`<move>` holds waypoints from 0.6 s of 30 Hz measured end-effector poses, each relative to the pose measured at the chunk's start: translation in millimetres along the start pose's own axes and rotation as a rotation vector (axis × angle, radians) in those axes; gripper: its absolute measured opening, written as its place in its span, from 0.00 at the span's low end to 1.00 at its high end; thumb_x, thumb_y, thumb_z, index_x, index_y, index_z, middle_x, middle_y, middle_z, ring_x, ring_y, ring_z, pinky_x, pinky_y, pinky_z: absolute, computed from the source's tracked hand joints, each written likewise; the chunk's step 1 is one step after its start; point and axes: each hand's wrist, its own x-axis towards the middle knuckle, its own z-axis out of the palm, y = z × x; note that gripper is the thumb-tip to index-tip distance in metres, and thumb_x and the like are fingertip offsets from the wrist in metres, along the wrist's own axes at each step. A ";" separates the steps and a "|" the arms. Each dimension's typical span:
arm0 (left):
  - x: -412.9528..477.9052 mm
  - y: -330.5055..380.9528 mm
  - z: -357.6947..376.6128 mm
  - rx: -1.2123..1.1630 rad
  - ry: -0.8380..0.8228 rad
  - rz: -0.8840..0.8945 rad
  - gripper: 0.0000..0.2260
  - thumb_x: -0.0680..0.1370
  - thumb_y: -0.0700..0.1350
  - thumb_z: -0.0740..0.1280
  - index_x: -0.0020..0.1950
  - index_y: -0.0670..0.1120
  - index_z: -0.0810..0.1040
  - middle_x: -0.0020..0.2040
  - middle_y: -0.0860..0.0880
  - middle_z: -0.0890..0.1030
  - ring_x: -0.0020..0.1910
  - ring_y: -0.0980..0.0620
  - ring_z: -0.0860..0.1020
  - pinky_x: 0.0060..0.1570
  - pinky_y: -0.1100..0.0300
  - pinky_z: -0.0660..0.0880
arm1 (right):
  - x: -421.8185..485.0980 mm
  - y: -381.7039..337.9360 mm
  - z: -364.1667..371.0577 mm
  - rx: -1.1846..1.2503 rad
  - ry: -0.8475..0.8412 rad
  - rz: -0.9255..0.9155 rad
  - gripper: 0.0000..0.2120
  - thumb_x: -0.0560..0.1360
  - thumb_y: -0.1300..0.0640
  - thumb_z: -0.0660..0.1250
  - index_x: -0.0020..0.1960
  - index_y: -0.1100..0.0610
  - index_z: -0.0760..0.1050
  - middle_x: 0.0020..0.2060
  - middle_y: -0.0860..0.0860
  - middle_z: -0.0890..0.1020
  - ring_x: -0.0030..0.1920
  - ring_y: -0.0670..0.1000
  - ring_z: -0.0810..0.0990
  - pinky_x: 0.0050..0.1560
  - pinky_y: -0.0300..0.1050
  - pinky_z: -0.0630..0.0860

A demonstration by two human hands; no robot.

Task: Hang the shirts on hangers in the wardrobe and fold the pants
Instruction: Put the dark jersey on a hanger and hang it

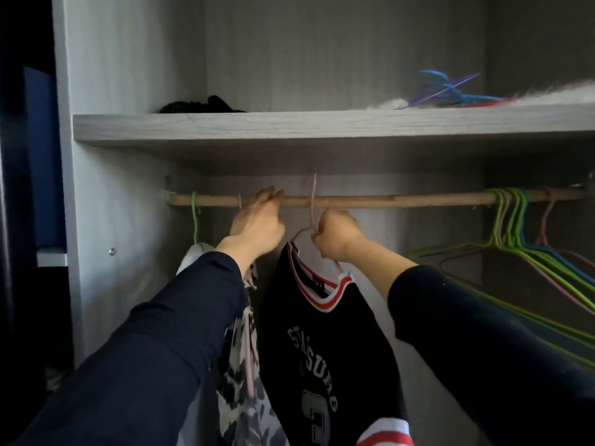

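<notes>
The right hand (335,235) was closed round the neck of the pink hanger (313,201) carrying a limp, light black jersey (325,342) just under the rail (386,199), the left hand (257,220) gripping that rail

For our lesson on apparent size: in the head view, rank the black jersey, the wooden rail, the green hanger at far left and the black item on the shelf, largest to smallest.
1. black jersey, though nearest
2. wooden rail
3-4. black item and green hanger: too alike
</notes>
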 end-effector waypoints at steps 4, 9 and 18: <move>5.5 -12.5 8.7 0.020 0.057 0.010 0.25 0.79 0.38 0.57 0.76 0.47 0.61 0.76 0.48 0.62 0.74 0.47 0.61 0.69 0.52 0.64 | 8.2 -2.9 21.3 -0.014 -0.025 -0.006 0.08 0.78 0.58 0.63 0.54 0.61 0.73 0.51 0.59 0.80 0.50 0.57 0.80 0.46 0.43 0.76; 2.5 -16.2 13.1 0.018 0.059 0.027 0.27 0.78 0.37 0.56 0.77 0.47 0.58 0.77 0.49 0.59 0.76 0.48 0.57 0.70 0.51 0.63 | 2.5 -2.0 45.1 0.038 -0.072 -0.005 0.08 0.79 0.57 0.64 0.51 0.63 0.75 0.47 0.59 0.82 0.48 0.55 0.81 0.49 0.47 0.80; 5.6 -3.4 4.8 0.126 -0.006 -0.016 0.24 0.80 0.40 0.55 0.77 0.45 0.59 0.76 0.47 0.61 0.76 0.48 0.58 0.75 0.49 0.45 | -8.0 13.6 39.3 0.246 -0.053 0.027 0.21 0.81 0.48 0.58 0.37 0.61 0.74 0.39 0.58 0.82 0.35 0.52 0.77 0.39 0.44 0.75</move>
